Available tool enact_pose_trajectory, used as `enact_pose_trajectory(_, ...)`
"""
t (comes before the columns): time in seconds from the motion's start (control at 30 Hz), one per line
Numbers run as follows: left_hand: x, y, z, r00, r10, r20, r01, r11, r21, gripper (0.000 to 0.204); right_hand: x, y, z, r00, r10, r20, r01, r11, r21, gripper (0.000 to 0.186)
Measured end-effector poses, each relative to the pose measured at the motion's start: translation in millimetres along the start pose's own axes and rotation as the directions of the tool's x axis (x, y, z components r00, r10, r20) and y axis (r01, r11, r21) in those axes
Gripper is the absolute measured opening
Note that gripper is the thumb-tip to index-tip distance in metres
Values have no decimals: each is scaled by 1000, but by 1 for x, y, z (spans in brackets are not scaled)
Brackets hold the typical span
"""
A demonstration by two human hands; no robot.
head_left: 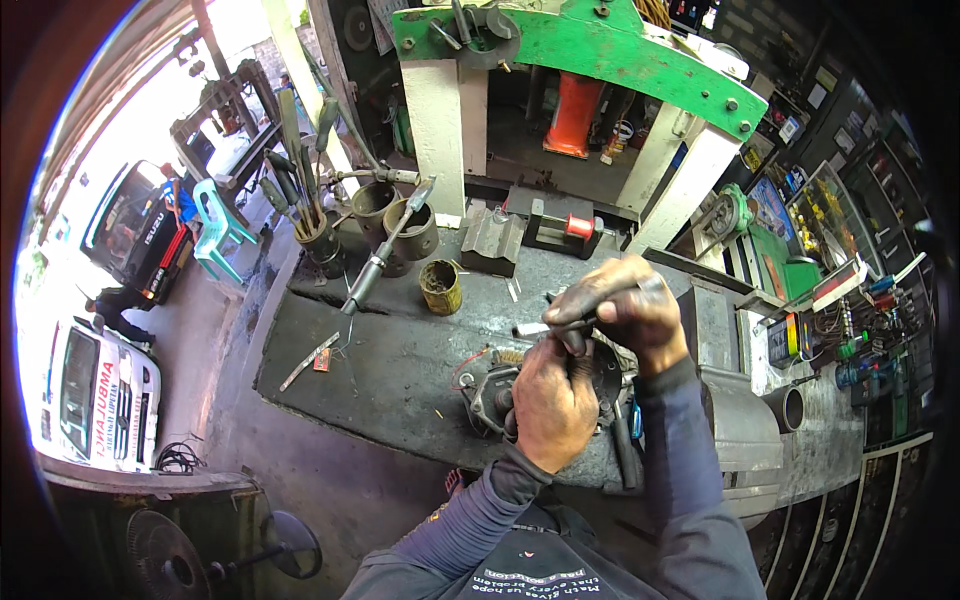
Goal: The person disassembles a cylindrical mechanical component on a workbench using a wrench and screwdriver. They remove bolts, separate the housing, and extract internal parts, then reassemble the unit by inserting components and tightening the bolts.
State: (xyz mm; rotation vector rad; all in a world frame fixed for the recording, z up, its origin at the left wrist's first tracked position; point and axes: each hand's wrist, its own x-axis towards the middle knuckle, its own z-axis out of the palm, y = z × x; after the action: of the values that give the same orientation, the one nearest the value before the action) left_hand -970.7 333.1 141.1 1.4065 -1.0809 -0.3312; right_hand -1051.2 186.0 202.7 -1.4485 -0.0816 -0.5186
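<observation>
Over the workbench (400,370), my two hands meet closely, both smudged with grime. My left hand (555,405) is closed, its thumb and fingers round a small dark metal part (574,332) that shows at the fingertips. My right hand (640,312) is also closed, its curled fingers pressing on the same part from above; its kind is mostly hidden. Beneath my hands lies a metal housing (485,400) with lugs, partly covered by my left hand. A dark-handled tool (625,450) lies beside it, under my right forearm.
A rusty tin (440,287), metal cups (410,235), and a pot of tools (318,245) stand at the back left, near a long metal tool (372,272). Behind rises a green-and-white press frame (600,45). A large grey cylinder (740,435) sits at right.
</observation>
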Motion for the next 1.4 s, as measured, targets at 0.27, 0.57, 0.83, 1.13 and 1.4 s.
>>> enact_pose_trajectory(0.27,0,1,2,999,-30,10,30,999,39,23,-17,15,44,699,-77,-711,174,983,65,67)
enact_pose_trajectory(0.57,0,2,0,999,46,7,-46,999,-14,20,23,-9,25,949,301,-95,-262,920,293,47)
enact_pose_trajectory(0.83,0,0,2,999,42,-22,-42,999,17,25,-43,9,61,823,-115,-557,-122,921,-371,41)
enact_pose_trajectory(1.13,-2,-1,0,998,-28,51,25,998,65,30,-23,14,19,856,243,-456,-370,904,-213,63)
enact_pose_trajectory(1.4,2,-1,-6,1000,31,-2,-31,997,-76,26,-41,20,48,834,-267,-482,-81,806,-587,48)
